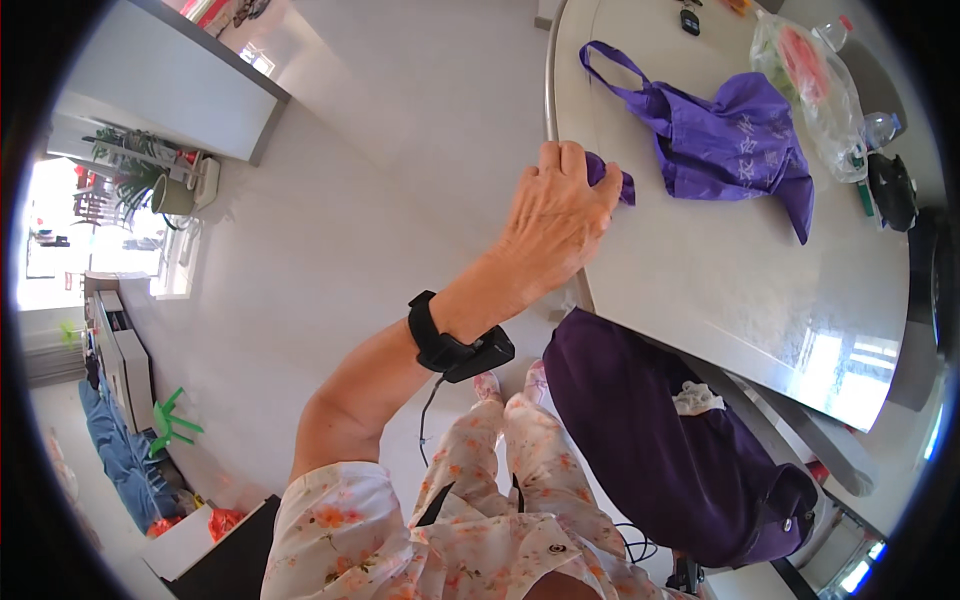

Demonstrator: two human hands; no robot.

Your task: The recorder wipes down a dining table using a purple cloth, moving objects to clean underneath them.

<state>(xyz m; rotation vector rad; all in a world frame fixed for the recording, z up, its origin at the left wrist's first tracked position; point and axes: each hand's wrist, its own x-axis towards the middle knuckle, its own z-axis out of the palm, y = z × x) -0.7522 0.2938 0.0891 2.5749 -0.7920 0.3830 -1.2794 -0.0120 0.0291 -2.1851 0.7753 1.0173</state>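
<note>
My left hand (560, 215) is closed at the rim of the pale table (690, 270), palm down. Bunched in its fingers is a piece of purple cloth (626, 188), its rest hidden by the hand. On the tabletop to the right of the hand lies a purple tote bag (725, 140), flat and creased, one handle loop pointing to the far left. A black strap with a small box (455, 340) circles my left wrist, and a cable hangs from it. My right hand is out of the picture.
A dark purple garment (640, 440) drapes beside the table's near edge, with crumpled white material (697, 399) on it. Farther along the table are a key fob (690, 21), a clear plastic bag (815, 95), a clear bottle (880, 130) and a black pouch (892, 190).
</note>
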